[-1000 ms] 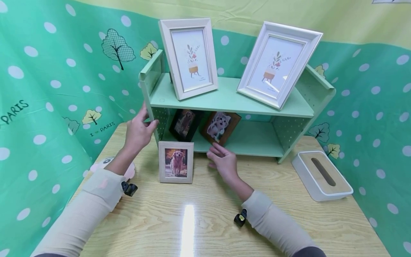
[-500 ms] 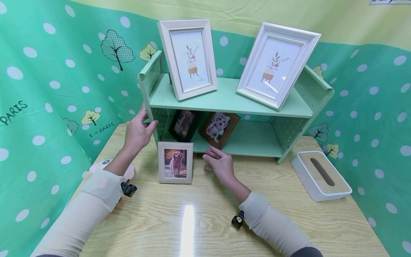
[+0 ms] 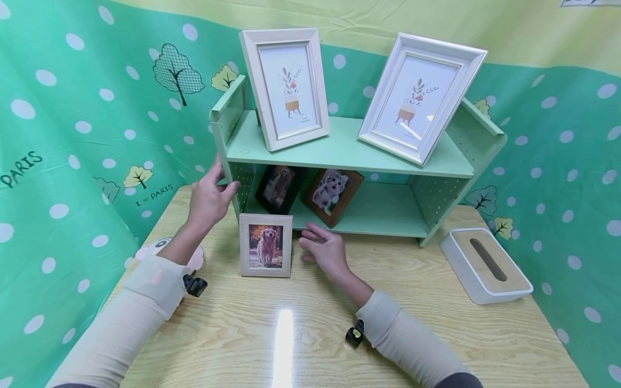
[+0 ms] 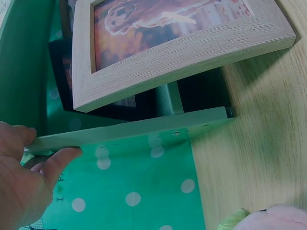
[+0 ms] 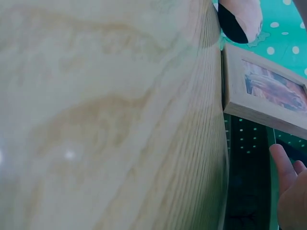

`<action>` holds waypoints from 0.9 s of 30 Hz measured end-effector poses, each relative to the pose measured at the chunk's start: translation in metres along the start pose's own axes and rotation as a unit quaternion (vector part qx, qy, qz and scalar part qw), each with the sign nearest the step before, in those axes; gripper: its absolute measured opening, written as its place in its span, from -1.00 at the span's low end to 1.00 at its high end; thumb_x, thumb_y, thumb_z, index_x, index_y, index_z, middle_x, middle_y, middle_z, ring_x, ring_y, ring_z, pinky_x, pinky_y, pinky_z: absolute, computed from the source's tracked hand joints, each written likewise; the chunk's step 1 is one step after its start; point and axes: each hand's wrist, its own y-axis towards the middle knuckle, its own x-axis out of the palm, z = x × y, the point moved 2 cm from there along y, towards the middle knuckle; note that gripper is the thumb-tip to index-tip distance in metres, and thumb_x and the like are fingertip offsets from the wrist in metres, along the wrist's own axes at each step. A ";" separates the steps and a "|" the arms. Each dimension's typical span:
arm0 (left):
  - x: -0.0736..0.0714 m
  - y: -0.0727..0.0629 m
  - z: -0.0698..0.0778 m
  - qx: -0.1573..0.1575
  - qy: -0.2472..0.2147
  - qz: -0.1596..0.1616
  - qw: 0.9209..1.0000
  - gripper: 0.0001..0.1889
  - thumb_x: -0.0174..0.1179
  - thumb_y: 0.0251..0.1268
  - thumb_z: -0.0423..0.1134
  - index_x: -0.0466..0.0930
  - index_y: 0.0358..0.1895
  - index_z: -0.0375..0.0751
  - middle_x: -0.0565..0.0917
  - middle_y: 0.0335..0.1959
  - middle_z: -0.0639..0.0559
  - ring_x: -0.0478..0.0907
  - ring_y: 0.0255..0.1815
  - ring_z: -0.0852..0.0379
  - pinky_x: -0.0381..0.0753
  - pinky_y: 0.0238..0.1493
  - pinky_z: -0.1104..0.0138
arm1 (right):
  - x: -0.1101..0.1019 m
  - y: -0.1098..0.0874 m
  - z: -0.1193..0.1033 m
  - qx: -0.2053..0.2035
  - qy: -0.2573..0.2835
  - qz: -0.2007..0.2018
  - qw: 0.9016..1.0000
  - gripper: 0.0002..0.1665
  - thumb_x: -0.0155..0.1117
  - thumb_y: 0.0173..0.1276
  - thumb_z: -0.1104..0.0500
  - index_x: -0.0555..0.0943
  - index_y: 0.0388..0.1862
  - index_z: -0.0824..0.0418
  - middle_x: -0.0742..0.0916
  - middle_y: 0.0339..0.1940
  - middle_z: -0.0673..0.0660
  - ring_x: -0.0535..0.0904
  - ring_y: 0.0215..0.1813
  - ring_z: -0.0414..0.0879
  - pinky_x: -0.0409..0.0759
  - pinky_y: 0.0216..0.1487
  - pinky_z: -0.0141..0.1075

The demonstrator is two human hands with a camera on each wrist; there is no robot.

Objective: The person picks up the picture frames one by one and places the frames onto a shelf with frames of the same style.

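A mint-green two-tier shelf (image 3: 345, 141) stands at the back of the wooden table. My left hand (image 3: 206, 199) grips the edge of its left side panel (image 4: 139, 125), thumb on one face and fingers on the other. In front of the shelf's lower left corner stands a pale wood photo frame (image 3: 246, 248) with a dog picture. My right hand (image 3: 327, 250) is just right of that frame, holding nothing, its fingers relaxed toward the lower shelf edge. On the lower tier, a black photo frame (image 3: 262, 187) and a brown photo frame (image 3: 347, 196) with a kitten picture lean back.
Two large white photo frames, one on the left (image 3: 320, 91) and one on the right (image 3: 385, 91), stand on the top tier. A white tissue box (image 3: 477, 283) with a wooden lid is at the right. A pink plush toy (image 3: 196, 260) sits partly behind my left forearm.
My right hand has moved left and slightly down, away from the kitten frame and toward the pale wood frame. My left hand keeps its grip on the panel.
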 end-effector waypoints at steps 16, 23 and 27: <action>0.001 0.000 0.000 0.001 0.000 0.002 1.000 -0.13 0.20 0.46 -0.35 -0.03 0.65 0.35 0.54 0.33 -0.42 0.61 0.22 -0.40 0.76 0.09 -0.10 | 0.011 0.000 0.007 0.019 -0.021 -0.032 0.999 -0.34 0.47 0.31 0.26 0.57 0.39 0.07 0.72 0.25 0.22 0.81 -0.01 -0.07 0.81 0.00 0.09; 0.002 0.001 -0.001 -0.004 -0.006 -0.001 1.000 -0.12 0.20 0.45 -0.36 -0.04 0.65 0.36 0.52 0.35 -0.42 0.60 0.24 -0.40 0.76 0.10 -0.09 | 0.014 0.001 0.009 0.031 -0.027 -0.041 0.998 -0.31 0.43 0.34 0.28 0.51 0.45 0.08 0.69 0.29 0.22 0.79 0.05 0.00 0.78 0.02 0.19; 0.000 0.001 -0.001 -0.003 0.001 0.002 1.000 -0.12 0.20 0.46 -0.35 -0.05 0.64 0.39 0.53 0.34 -0.42 0.61 0.21 -0.40 0.77 0.08 -0.09 | 0.017 0.001 0.009 0.036 -0.029 -0.043 0.998 -0.29 0.43 0.35 0.27 0.49 0.47 0.07 0.70 0.29 0.19 0.78 0.07 -0.02 0.76 0.03 0.23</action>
